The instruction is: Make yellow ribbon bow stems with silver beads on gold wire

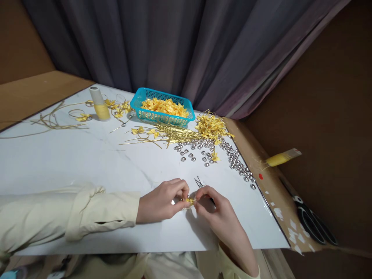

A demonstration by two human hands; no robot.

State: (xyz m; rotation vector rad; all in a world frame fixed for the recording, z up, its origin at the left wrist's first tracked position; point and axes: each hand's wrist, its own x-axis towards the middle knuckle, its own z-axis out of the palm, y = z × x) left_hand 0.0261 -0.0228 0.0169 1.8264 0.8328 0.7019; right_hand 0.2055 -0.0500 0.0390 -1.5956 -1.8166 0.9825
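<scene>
Over the front of the white tabletop, my left hand (167, 199) pinches one side of a small yellow ribbon bow (190, 201). My right hand (214, 207) closes thumb and forefinger at the bow's other side, where a thin cord or thread shows. The fingertips partly cover the bow. Small metal scissors (198, 182) lie beneath my right hand, their blades pointing away and their handles mostly hidden. Beyond the hands, silver heart-shaped beads (203, 153) are scattered, with a loose yellow bow (215, 157) among them.
A blue basket (139, 104) holds yellow bows. Beside it lie gold cords (180, 133) and a pile of bows (212, 126). One yellow thread spool (100, 106) stands at the back left; another spool (281, 157) lies right. Large black-handled scissors (314, 224) rest on cardboard.
</scene>
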